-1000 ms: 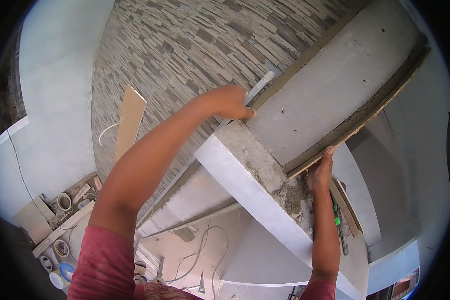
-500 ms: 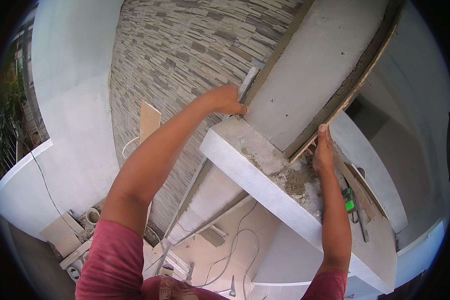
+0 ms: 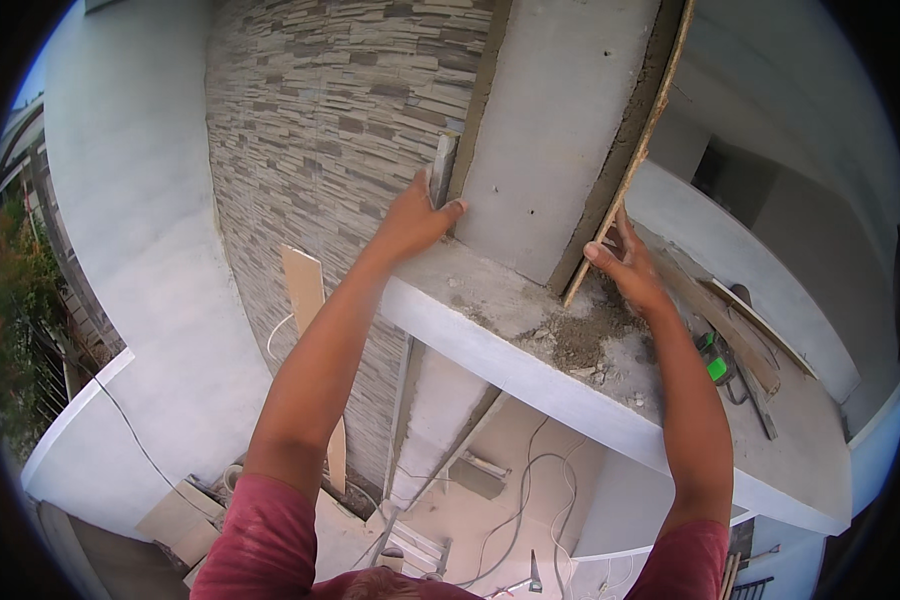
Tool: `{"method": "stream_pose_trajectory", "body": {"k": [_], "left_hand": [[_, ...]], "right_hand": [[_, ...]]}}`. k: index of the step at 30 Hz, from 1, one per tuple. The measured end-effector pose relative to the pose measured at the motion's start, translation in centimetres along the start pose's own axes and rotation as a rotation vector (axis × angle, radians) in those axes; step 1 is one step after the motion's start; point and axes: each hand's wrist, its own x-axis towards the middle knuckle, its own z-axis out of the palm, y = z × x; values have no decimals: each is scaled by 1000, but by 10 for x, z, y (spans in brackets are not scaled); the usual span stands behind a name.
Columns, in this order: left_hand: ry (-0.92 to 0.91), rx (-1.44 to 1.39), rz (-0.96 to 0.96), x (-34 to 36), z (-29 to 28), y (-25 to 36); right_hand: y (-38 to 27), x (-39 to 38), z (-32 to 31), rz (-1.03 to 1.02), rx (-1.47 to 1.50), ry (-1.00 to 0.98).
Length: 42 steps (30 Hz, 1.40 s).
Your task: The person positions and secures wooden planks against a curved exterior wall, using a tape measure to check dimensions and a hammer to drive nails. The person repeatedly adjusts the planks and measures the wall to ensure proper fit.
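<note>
A grey pillar [image 3: 560,130] with wet mortar bands along its edges stands on a white ledge [image 3: 530,345]. At its left edge my left hand [image 3: 410,222] grips the lower end of a short grey strip [image 3: 442,168], thumb toward the pillar and fingers partly hidden. A long, thin wooden batten [image 3: 630,165] runs up the right edge against the mortar. My right hand [image 3: 632,268] holds it near its lower end, thumb in front and fingers behind. Loose mortar crumbs [image 3: 580,335] lie on the ledge below this hand.
Right of my right forearm, a green-and-black tool [image 3: 715,366] and wooden offcuts [image 3: 730,310] lie on the ledge. Stone-patterned cladding [image 3: 320,120] covers the wall at left. Cables [image 3: 520,500] trail over the floor below, and a tan board [image 3: 303,285] leans on the cladding.
The view has shifted, so the pillar now stands more upright and farther left. My right thumb has come round onto the batten's front. My left hand stays at the grey strip.
</note>
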Motion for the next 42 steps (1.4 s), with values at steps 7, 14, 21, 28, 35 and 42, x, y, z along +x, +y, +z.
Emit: {"method": "stream_pose_trajectory", "body": {"k": [7,14,21,28,35,42], "left_hand": [[117,-306,-175,25,-6,14],[233,-221,-108,23,13,10],[332,-194,-30,15,32,7],[371,-116,-74,3,39,13],[352,-89,-93,3,39,12],[363,-91,-63,6,41,12]], "right_hand": [[5,3,2,-89,-79,49],[9,7,5,-83,-85,85],[6,6,2,-76,-206,113],[3,4,1,-62,-280,142],[4,7,-1,-43,-236,142],[7,8,0,-19,-222,109]]}}
